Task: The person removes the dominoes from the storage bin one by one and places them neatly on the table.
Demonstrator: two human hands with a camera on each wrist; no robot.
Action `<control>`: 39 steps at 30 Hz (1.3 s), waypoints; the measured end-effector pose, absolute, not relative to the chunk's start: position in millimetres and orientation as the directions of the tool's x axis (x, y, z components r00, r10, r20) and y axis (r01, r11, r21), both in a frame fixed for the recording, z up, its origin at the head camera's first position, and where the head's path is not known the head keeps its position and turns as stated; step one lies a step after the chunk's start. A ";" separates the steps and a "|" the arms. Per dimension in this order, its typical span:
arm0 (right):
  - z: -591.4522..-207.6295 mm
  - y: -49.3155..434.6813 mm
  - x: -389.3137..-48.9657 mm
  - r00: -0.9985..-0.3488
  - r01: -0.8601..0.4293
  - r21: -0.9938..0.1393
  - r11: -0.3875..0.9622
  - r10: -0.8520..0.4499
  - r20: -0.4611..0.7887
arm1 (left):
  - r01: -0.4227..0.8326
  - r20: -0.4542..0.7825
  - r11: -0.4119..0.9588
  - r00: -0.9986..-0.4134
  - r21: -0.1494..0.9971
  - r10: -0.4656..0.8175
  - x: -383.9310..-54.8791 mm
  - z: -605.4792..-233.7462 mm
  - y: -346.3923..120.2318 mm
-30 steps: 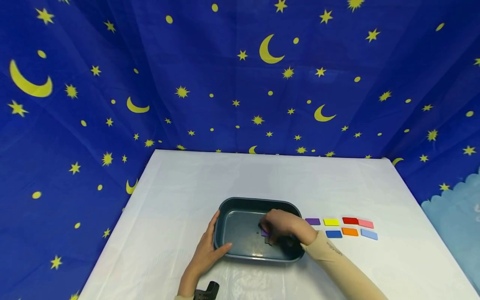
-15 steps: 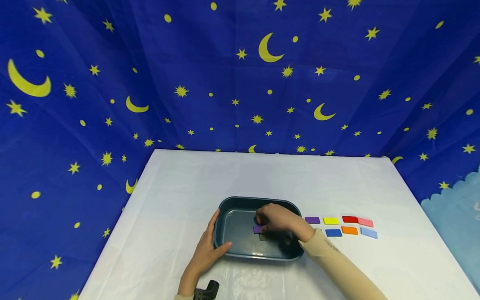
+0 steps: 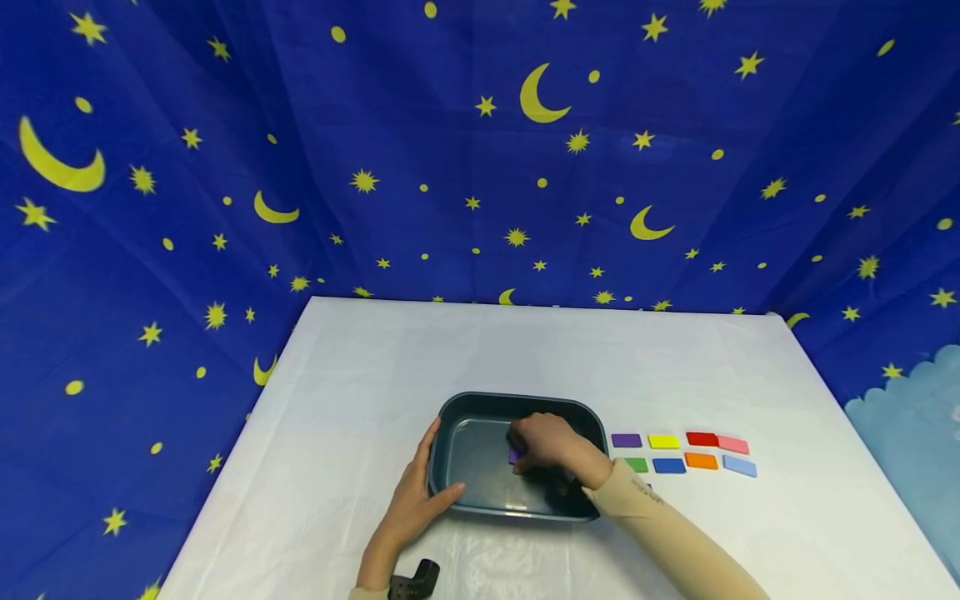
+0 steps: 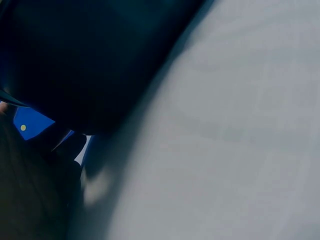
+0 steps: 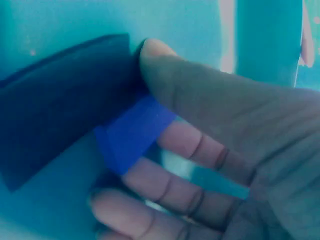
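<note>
A dark blue-grey basin (image 3: 480,517) stands on the white table. My left hand (image 3: 412,500) holds its near left corner, thumb over the rim and fingers along the outer side; in the left wrist view the hand is dark and partly cut off. Inside the basin, my right hand (image 3: 547,442) pinches small flat tiles. The right wrist view shows a dark tile (image 5: 65,100) at the thumb tip and a purple-blue tile (image 5: 132,132) between thumb and fingers. From the head view only a corner of the purple tile (image 3: 514,456) shows; the hand covers the rest.
Right of the basin lie several coloured tiles in two rows, among them purple (image 3: 626,440), yellow (image 3: 663,442), red (image 3: 702,438), green (image 3: 636,465) and orange (image 3: 702,461). My right sleeve (image 3: 660,517) partly hides another. A starry blue curtain (image 3: 450,167) hangs behind the table.
My right hand has shifted slightly left within the basin, covering most of the purple tile. The green tile has come into view beside the sleeve. My left hand keeps its place.
</note>
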State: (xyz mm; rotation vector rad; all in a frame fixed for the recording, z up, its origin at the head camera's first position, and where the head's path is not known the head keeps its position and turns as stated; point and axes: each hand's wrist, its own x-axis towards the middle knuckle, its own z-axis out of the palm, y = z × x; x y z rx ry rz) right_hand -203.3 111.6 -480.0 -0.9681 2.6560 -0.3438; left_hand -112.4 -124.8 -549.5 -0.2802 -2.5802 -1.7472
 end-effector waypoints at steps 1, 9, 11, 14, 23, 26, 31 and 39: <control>-480.5 110.7 -203.0 -0.728 -0.594 -0.316 0.740 -0.661 -0.181 | 0.155 0.112 0.359 -0.984 0.920 0.140 -112.4 -549.6 -124.8; -484.3 110.0 -205.5 -0.673 -0.644 -0.346 0.682 -0.720 -0.168 | 0.157 0.116 0.352 -0.984 0.923 0.135 -113.0 -549.7 -124.4; -483.1 112.3 -206.3 -0.673 -0.637 -0.350 0.687 -0.717 -0.181 | 0.158 0.116 0.351 -0.984 0.923 0.137 -113.1 -549.7 -124.2; -481.0 116.2 -206.9 -0.696 -0.615 -0.330 0.716 -0.690 -0.197 | 0.160 0.118 0.353 -0.983 0.922 0.140 -112.9 -549.5 -124.2; -481.1 119.8 -207.2 -0.759 -0.557 -0.261 0.788 -0.611 -0.225 | 0.168 0.125 0.348 -0.982 0.922 0.145 -113.1 -549.4 -124.5; -481.8 118.8 -207.3 -0.759 -0.555 -0.258 0.791 -0.608 -0.231 | 0.171 0.127 0.351 -0.981 0.921 0.144 -113.2 -549.5 -124.4; -483.2 118.2 -207.0 -0.753 -0.558 -0.264 0.787 -0.614 -0.238 | 0.172 0.129 0.349 -0.981 0.921 0.142 -113.2 -549.4 -124.4; -481.9 121.1 -206.6 -0.728 -0.581 -0.303 0.756 -0.648 -0.221 | 0.164 0.122 0.346 -0.983 0.924 0.141 -113.1 -550.9 -124.5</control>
